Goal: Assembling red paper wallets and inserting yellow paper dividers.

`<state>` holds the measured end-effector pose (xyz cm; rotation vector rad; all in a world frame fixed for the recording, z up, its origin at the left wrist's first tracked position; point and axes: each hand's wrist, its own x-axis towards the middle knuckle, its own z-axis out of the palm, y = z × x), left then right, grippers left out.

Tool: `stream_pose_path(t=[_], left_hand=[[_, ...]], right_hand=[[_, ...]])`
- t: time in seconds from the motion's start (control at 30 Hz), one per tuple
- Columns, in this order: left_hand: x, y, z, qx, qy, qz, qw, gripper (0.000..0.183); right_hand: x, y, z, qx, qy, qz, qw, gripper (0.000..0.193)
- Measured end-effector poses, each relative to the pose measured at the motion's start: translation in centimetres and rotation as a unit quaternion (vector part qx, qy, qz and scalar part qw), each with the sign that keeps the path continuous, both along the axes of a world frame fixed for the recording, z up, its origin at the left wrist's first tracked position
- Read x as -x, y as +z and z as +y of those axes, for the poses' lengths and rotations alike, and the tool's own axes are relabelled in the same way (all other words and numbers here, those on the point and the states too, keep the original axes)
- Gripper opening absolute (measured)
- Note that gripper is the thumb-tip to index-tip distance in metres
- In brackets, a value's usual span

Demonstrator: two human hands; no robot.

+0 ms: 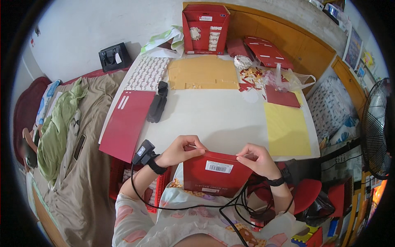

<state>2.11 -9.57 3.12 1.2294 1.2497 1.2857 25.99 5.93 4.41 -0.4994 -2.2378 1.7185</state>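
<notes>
Between my two hands is a red cardboard box (214,175) with a white barcode label, held in front of my lap at the table's near edge. My left hand (181,150) pinches its upper left edge between thumb and fingers. At the upper right corner, my right hand (259,162) grips the same edge in a similar pinch. Only the labelled face of the box shows clearly; its inside and far side are hidden. Black straps circle both wrists, and a small black device sits by the left one.
On the white table (214,119) lie a red sheet (125,123), a black object (158,105), brown cardboard (203,72) and yellow paper (288,129). A red display box (205,31) stands behind. Scraps (251,76) and a plastic bag (292,80) lie right. Black cables (197,206) cross my lap.
</notes>
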Motion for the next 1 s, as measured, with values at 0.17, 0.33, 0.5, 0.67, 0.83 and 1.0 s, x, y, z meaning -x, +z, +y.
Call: stream_pose_path(t=[0.17,0.33,0.5,0.67,0.83,1.0], left_hand=[[0.0,-1.8,-0.7,-0.077,0.003,0.015,0.997,0.008],[0.0,-2.3,-0.7,-0.098,0.021,0.01,0.995,0.009],[0.2,-2.6,-0.8,-0.118,0.036,0.05,0.991,0.009],[-0.1,-2.3,-0.7,-0.131,0.034,0.073,0.988,0.011],[-0.3,-2.4,-1.4,-0.088,0.055,0.005,0.995,0.014],[-1.0,-2.4,-1.9,0.018,0.096,-0.081,0.992,0.022]], right_hand=[[-0.3,-0.9,-0.3,-0.024,0.007,0.06,0.998,0.006],[-0.7,-1.3,-0.4,-0.02,0.003,0.077,0.997,0.007],[-1.1,-0.8,-0.7,-0.096,0.032,0.099,0.99,0.013],[-1.2,-1.2,-0.5,-0.056,-0.003,0.091,0.994,0.014],[-0.9,-1.4,-0.5,0.074,-0.032,0.075,0.994,0.012],[-0.9,-1.4,-0.5,0.11,-0.057,0.048,0.991,0.012]])
